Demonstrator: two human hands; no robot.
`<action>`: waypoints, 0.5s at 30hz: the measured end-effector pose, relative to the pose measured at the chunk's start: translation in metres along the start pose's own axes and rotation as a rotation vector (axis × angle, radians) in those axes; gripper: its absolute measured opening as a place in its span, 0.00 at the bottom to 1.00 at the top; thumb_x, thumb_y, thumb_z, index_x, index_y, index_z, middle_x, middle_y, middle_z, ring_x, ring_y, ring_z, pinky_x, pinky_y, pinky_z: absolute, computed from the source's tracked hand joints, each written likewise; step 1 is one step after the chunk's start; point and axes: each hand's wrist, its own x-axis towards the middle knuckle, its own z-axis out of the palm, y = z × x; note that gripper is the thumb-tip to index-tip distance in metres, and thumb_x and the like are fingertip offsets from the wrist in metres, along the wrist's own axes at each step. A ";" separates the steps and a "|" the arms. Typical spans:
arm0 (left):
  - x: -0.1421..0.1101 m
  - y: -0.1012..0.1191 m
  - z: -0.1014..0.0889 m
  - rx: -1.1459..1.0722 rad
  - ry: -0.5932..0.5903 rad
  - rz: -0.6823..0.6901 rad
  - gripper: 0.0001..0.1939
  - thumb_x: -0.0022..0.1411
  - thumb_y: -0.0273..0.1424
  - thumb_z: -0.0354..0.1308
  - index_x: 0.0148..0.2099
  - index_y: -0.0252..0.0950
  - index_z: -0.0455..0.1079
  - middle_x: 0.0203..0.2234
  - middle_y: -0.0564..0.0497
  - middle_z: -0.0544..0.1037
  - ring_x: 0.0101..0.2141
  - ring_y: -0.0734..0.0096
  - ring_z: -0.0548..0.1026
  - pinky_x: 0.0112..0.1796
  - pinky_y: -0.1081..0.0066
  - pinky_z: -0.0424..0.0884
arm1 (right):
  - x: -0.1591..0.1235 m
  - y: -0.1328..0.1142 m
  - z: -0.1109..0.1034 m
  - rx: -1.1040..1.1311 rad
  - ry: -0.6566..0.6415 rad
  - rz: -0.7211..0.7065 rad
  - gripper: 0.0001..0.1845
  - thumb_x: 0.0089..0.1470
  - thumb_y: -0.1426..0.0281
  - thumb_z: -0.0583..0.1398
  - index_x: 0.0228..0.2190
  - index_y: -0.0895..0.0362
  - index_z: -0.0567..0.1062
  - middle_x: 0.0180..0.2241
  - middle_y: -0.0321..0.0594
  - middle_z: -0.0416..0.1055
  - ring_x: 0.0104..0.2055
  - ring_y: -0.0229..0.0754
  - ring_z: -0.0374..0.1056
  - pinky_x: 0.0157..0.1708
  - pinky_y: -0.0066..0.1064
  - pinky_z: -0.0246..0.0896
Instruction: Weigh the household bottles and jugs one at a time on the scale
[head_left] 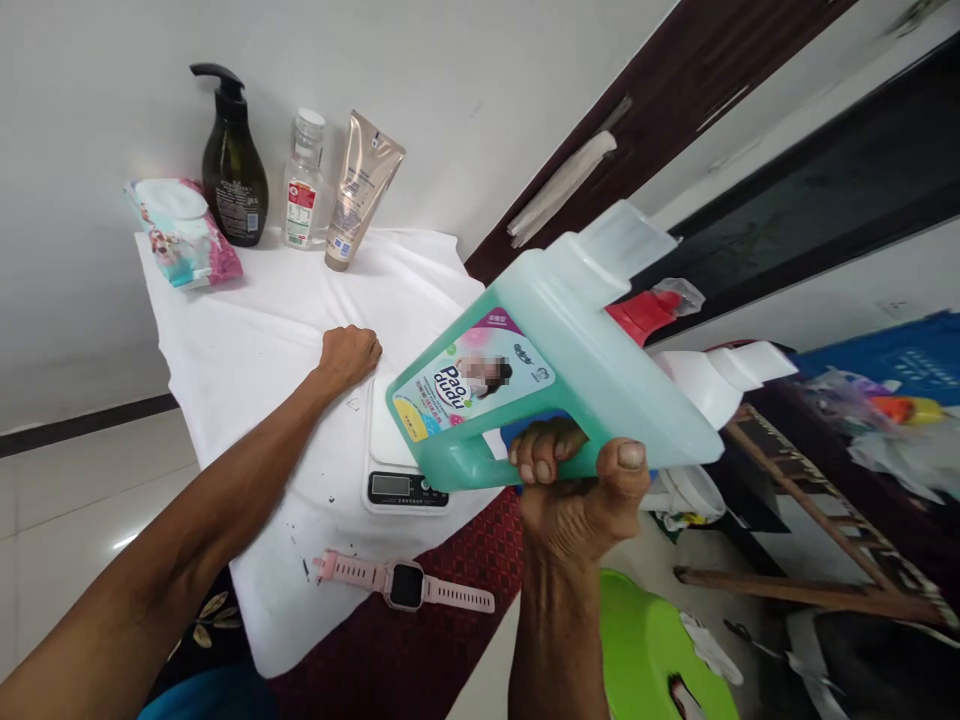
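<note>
My right hand (581,490) is wrapped around the handle of a large green laundry detergent bottle (577,360) with a "Pao dudu" label. The bottle leans to the right, its clear cap pointing up and right. Its lower end is over a white digital kitchen scale (384,430); whether they touch I cannot tell. My left hand (351,355) rests closed on the white cloth (262,350), just beyond the scale, and nothing shows in it. A pink smartwatch (406,585) lies on the cloth's near edge, its strap stretched out.
Along the wall stand a wipes pack (180,230), a dark pump bottle (234,180), a clear bottle (301,185) and a gold tube (361,190). A green plastic stool (637,640) is at the lower right. A wooden rack (817,590) stands farther right.
</note>
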 end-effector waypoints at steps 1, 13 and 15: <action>0.000 0.000 0.001 -0.001 0.006 -0.001 0.24 0.74 0.33 0.42 0.45 0.31 0.81 0.42 0.32 0.83 0.44 0.46 0.80 0.40 0.59 0.63 | 0.000 0.000 -0.001 0.001 -0.019 -0.005 0.30 0.51 0.45 0.69 0.17 0.54 0.69 0.11 0.28 0.57 0.12 0.34 0.55 0.17 0.29 0.53; 0.002 0.000 -0.002 0.005 0.009 -0.021 0.24 0.73 0.35 0.42 0.44 0.34 0.81 0.41 0.33 0.83 0.43 0.46 0.79 0.39 0.59 0.62 | -0.007 -0.002 -0.021 -0.127 0.149 -0.111 0.25 0.54 0.41 0.65 0.33 0.51 0.76 0.28 0.35 0.72 0.29 0.44 0.71 0.29 0.37 0.70; 0.002 -0.001 -0.002 0.019 0.007 -0.018 0.25 0.73 0.35 0.41 0.44 0.34 0.81 0.42 0.33 0.83 0.44 0.45 0.80 0.39 0.59 0.63 | -0.010 -0.004 -0.027 -0.136 0.205 -0.104 0.26 0.54 0.41 0.65 0.36 0.50 0.76 0.30 0.33 0.73 0.31 0.43 0.71 0.32 0.37 0.72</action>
